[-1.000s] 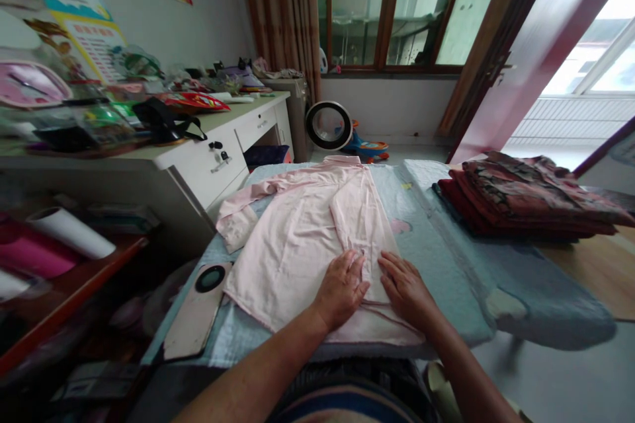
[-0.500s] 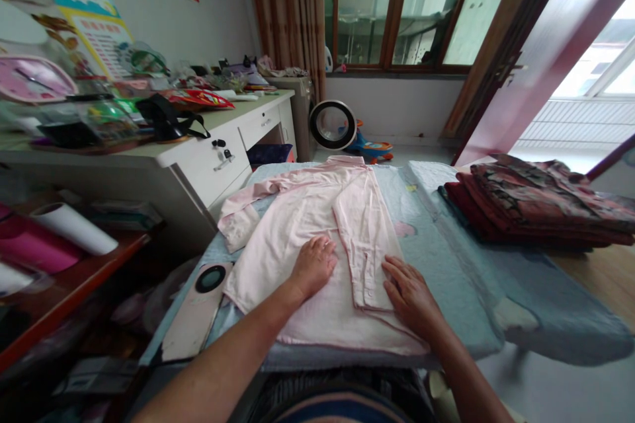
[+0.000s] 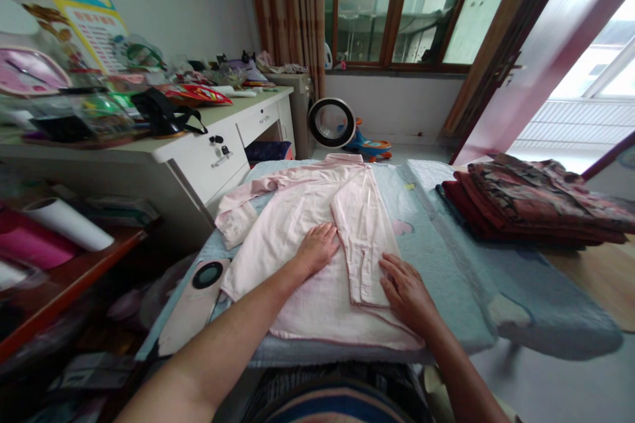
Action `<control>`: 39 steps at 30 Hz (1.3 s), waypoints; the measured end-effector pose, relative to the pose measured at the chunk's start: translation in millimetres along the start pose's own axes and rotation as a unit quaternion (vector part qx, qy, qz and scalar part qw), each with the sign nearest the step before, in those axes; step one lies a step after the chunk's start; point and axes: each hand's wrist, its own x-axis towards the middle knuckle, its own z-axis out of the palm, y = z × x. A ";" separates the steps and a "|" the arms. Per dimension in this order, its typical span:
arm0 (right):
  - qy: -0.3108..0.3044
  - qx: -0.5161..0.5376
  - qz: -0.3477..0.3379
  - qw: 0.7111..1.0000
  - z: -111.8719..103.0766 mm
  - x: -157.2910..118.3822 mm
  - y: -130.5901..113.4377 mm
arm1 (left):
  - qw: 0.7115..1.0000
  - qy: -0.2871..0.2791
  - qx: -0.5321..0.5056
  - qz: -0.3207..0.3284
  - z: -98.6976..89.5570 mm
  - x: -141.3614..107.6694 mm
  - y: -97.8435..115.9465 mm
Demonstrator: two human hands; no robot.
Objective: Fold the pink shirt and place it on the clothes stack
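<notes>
A pale pink long-sleeved shirt (image 3: 297, 225) lies spread on a table covered with a light blue cloth (image 3: 436, 277), its collar at the far end. Its right-side sleeve is folded down over the body, with the cuff towards me. The other sleeve bends out to the left. My left hand (image 3: 320, 248) lies flat on the middle of the shirt, fingers pointing at the folded sleeve. Near the shirt's right edge, beside the cuff, my right hand (image 3: 407, 287) rests with its fingers stretched out. Neither hand grips the fabric.
A phone (image 3: 196, 297) with a large round camera ring lies at the table's left edge. Folded dark red and patterned clothes (image 3: 536, 201) are stacked at the right. A cluttered white desk (image 3: 213, 165) stands on the left, and a red-brown shelf (image 3: 114, 244) is nearer me.
My left hand has slid slightly forward across the shirt and flattened out. My right hand stays beside the cuff. The whole view has shifted a little.
</notes>
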 end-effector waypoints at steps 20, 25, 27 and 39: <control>0.010 0.008 -0.001 1.000 0.2 0.5 -1.2 | 0.999 -0.011 -0.007 0.035 -3.1 -4.7 -3.4; 0.001 0.008 0.009 1.000 -1.2 0.3 -3.2 | 0.998 -0.017 0.048 -0.047 -5.9 12.4 -14.3; 0.001 0.008 0.007 1.000 -1.6 0.4 -3.5 | 0.995 -0.023 0.055 -0.084 -8.2 19.4 -17.2; 0.000 -0.007 0.000 1.000 -2.1 -0.1 -4.2 | 0.985 -0.019 0.034 -0.170 14.4 52.3 -26.8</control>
